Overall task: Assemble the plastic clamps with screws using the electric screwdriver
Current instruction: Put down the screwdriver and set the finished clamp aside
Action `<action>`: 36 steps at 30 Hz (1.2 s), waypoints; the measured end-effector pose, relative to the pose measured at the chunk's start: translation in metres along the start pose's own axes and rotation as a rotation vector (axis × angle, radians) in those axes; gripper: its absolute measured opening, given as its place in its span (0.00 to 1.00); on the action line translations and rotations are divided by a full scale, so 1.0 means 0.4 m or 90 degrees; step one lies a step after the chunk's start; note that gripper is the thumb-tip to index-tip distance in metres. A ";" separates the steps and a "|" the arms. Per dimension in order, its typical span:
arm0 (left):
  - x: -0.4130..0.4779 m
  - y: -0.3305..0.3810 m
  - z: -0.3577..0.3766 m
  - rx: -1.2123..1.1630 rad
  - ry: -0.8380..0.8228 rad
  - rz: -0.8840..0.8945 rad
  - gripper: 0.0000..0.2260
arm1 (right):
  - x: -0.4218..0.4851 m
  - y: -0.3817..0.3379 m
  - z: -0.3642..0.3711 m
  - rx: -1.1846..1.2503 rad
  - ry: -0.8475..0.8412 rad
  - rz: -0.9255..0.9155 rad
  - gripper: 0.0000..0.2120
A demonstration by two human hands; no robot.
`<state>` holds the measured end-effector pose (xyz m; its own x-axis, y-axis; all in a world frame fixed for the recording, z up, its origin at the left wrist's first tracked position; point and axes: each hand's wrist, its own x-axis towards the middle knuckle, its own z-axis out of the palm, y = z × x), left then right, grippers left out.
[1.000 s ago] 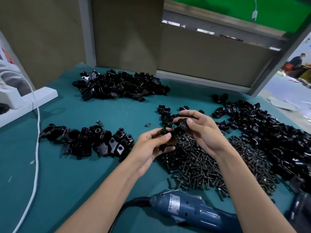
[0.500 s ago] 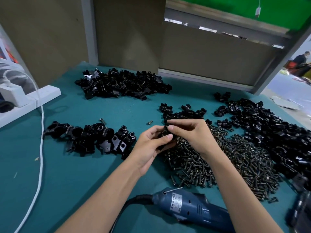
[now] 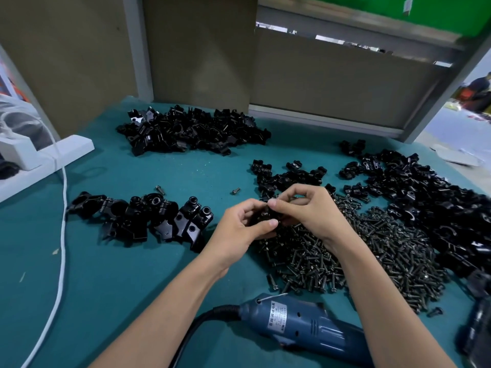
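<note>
Open mat (image 3: 106, 274) front-left — screw pile (image 3: 372, 248) (dense) right, screwdriver (image 3: 305, 328) near

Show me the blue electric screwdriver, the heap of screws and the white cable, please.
electric screwdriver (image 3: 300, 325), head view, on its blue body beside the label.
heap of screws (image 3: 385, 243), head view, on the middle of the heap.
white cable (image 3: 64, 208), head view, on its middle stretch at the left.

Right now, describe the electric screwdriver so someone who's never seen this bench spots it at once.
Start with the teal mat that covers the bench and come to its near edge, just below the screw pile. The electric screwdriver lies flat there on its side. It is the only blue thing on the mat, with a white label and a black cord, unlike the dark tool at the right edge.
</note>
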<state>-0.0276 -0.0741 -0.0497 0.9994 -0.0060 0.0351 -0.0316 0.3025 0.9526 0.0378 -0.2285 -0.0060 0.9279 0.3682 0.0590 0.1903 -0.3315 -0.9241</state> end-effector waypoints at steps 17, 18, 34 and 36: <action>-0.003 0.022 -0.005 -0.172 0.129 -0.025 0.20 | -0.014 0.000 0.042 0.016 -0.008 -0.171 0.11; -0.003 0.021 -0.004 -0.174 0.130 -0.025 0.20 | -0.015 0.000 0.044 0.015 -0.007 -0.182 0.11; -0.004 0.017 -0.009 -0.288 0.159 -0.040 0.17 | -0.015 0.006 0.051 0.061 -0.023 -0.188 0.17; -0.002 0.016 -0.010 -0.291 0.172 -0.033 0.18 | -0.017 0.008 0.054 0.058 -0.019 -0.177 0.17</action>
<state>-0.0286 -0.0682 -0.0448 0.9701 0.1950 -0.1445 -0.0320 0.6929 0.7203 0.0252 -0.2134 -0.0175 0.8339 0.4596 0.3055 0.4055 -0.1349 -0.9041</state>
